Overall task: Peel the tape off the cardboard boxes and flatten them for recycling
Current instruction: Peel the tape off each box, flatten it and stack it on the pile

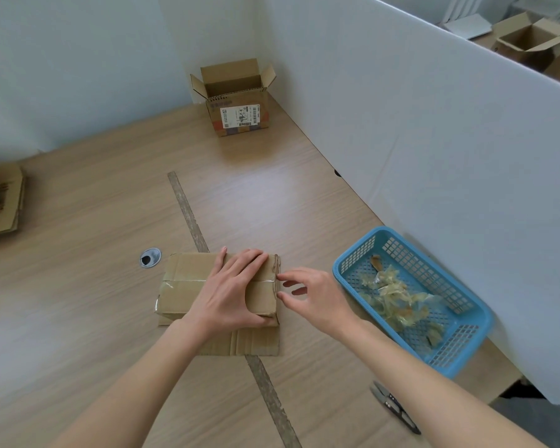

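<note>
Holding a taped cardboard box (188, 286) steady on the wooden table (94, 227), near its front edge.

The brown box lies closed and low, with clear tape (183, 281) along its top seam and down its left end; a loose flap spreads flat beneath it. The left hand (230, 286) presses on top, fingers straight and slightly spread, thumb hooked over the near edge. The right hand (314, 294) reaches the box's right end, thumb and fingertips apart, holding nothing. A blue basket (466, 344) of peeled tape scraps sits just right.
</note>
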Available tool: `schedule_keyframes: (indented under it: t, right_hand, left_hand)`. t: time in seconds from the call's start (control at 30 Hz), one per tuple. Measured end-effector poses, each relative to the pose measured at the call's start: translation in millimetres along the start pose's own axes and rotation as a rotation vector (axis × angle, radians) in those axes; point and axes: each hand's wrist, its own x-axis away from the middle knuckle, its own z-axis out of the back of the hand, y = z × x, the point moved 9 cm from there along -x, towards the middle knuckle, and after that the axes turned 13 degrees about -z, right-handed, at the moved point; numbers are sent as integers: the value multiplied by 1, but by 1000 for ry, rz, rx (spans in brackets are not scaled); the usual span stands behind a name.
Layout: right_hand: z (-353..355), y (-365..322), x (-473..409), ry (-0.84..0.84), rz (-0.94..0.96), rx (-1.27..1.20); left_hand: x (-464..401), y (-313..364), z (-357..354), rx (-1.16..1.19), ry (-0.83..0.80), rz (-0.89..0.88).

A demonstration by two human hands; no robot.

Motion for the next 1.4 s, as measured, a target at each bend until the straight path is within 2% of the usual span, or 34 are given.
schedule_keyframes:
  t: [0.13, 0.27, 0.53, 0.8, 0.87, 1.0, 1.17, 1.23, 1.33, 1.4]
  right_hand:
    - [-3, 0, -1, -9, 9, 30]
    - [-4, 11, -7, 2, -93, -60]
    - [-9, 16, -7, 15, -126, -4]
    - [-13, 28, -18, 8, -260, -110]
    - [-14, 27, -19, 23, -255, -120]
    - [-12, 22, -20, 83, -225, 11]
    - [-16, 8, -18, 6, -137, 177]
    - [-14, 4, -16, -35, -108, 161]
    - [1, 7, -18, -72, -125, 0]
    - [11, 9, -20, -86, -114, 20]
  left_hand:
    - [1, 0, 0, 2, 0, 9]
    - [0, 1, -1, -9, -5, 6]
    - [2, -1, -1, -29, 1, 24]
    - [2, 2, 0, -28, 11, 21]
    - [2, 1, 1, -28, 12, 28]
    - [2, 0, 1, -25, 11, 41]
    - [3, 0, 0, -26, 11, 39]
    - [3, -2, 1, -22, 7, 44]
    - [3, -1, 0, -23, -3, 36]
    - [2, 0, -1, -32, -8, 28]
